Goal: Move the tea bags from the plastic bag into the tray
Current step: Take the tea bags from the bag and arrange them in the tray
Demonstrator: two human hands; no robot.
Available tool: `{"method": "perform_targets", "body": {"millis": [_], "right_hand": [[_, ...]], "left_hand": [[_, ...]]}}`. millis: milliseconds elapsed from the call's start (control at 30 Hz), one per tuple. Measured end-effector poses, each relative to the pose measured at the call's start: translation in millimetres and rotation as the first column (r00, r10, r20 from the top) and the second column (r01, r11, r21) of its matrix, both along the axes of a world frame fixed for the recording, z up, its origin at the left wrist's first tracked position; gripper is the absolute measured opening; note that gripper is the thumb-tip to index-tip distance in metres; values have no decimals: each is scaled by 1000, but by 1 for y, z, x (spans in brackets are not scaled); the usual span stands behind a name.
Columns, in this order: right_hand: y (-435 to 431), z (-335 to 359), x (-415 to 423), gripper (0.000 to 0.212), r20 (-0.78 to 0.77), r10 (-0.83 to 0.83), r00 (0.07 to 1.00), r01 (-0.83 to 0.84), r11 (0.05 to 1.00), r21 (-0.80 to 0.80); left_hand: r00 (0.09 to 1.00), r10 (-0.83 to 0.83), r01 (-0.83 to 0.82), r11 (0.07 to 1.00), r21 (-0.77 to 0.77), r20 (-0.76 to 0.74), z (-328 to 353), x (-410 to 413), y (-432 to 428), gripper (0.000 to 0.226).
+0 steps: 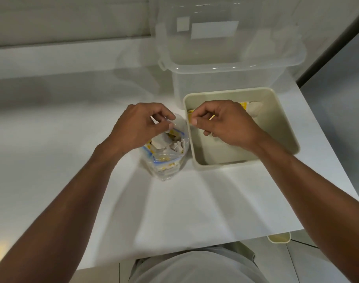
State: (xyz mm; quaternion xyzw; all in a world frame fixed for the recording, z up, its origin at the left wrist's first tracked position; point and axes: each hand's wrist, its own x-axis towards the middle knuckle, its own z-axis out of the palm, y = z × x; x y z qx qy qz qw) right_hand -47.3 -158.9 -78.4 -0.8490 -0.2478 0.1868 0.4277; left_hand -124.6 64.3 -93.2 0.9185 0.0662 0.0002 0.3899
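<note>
Now the person is standing at a white worktop (72, 123), with both bare forearms reaching forward over it. The left hand (142, 127) is pinching the far rim of the bag (166, 160) between thumb and forefinger, holding its mouth open, and the other fingers are curling loosely above it. The bag is standing upright on the worktop, just left of the tray (285, 123); whether it is touching the tray's left wall I cannot tell. Tea bags (164, 142), white with yellow tags, are sitting jumbled inside it, showing through the clear plastic and at the open mouth.

The right hand (227, 123) is hovering over the far-left part of the tray, its thumb and forefinger pinching a tea bag (190, 117) by its yellow paper. The hand itself is hiding most of that tea bag, and its remaining fingers are curling under the palm. Some loose tea bags (254, 108) are lying in the tray against its far wall, partly showing past the knuckles. The near half of the tray's floor is showing bare.

A clear tub (215, 82) is standing just beyond the tray, on the far side. Below the worktop's near-right edge a small cream object (278, 237) is peeking out, too cut off to identify.
</note>
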Motion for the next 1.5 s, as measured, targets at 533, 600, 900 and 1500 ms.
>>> {"method": "perform_targets", "body": {"millis": [533,600,900,1500], "right_hand": [[55,-3,-34,26,406,380,831,-78,802,-592],[61,-6,-37,29,422,451,786,-52,729,-682],[74,-17,-40,23,430,517,740,35,610,-792],[56,3,-22,16,-78,36,996,-42,997,-72]], "left_hand": [[945,-233,313,845,433,-229,-10,-29,32,43],[948,-253,315,830,461,-193,-11,-30,32,38],[952,-287,299,813,500,-104,-19,-28,32,22],[997,-65,67,996,51,-36,-6,-13,39,13]]}}
